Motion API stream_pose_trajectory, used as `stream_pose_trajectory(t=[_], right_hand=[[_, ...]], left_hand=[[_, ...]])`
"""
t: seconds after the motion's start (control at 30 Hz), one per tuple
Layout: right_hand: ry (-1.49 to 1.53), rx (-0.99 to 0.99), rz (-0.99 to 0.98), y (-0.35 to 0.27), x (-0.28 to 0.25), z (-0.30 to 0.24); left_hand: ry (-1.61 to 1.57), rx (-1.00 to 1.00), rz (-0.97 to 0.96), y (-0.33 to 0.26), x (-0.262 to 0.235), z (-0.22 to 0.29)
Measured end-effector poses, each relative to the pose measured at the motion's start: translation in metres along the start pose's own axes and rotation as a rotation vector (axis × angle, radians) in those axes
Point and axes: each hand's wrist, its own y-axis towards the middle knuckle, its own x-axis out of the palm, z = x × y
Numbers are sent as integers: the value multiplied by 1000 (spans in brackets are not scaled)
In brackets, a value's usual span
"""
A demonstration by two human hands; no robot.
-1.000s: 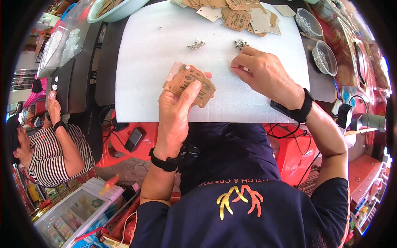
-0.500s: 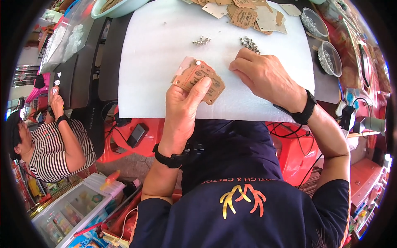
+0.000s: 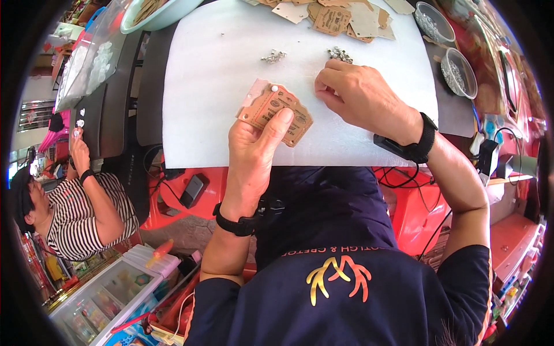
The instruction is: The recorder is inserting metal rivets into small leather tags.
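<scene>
My left hand [image 3: 254,153] holds a small stack of brown cardboard tags [image 3: 276,109] above the white foam sheet [image 3: 208,75], thumb pressed on top. A silver rivet sits in the hole at the stack's upper corner. My right hand [image 3: 360,95] rests on the sheet just right of the tags, fingers curled and pinched together beside a small pile of silver rivets [image 3: 340,55]; whether it holds one is hidden. A second little pile of rivets [image 3: 273,56] lies further left.
Loose brown tags [image 3: 340,14] are heaped at the sheet's far edge. Two clear bowls of small metal parts [image 3: 459,72] stand at the right. A pale green basin [image 3: 153,11] sits at the far left. A person in a striped shirt [image 3: 75,207] sits at the lower left.
My right hand has drawn back from the rivet pile toward the tags. My left hand with the tag stack has stayed roughly in place.
</scene>
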Motion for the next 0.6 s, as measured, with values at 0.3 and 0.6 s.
stream_pose_trajectory(t=[0.3,0.6], right_hand=[[1008,444,-343,2,-27,-15],[1372,518,-474,-4,-30,-9]], left_hand=[[36,-3,-113,-1,2,2],[49,22,-182,-4,10,10]])
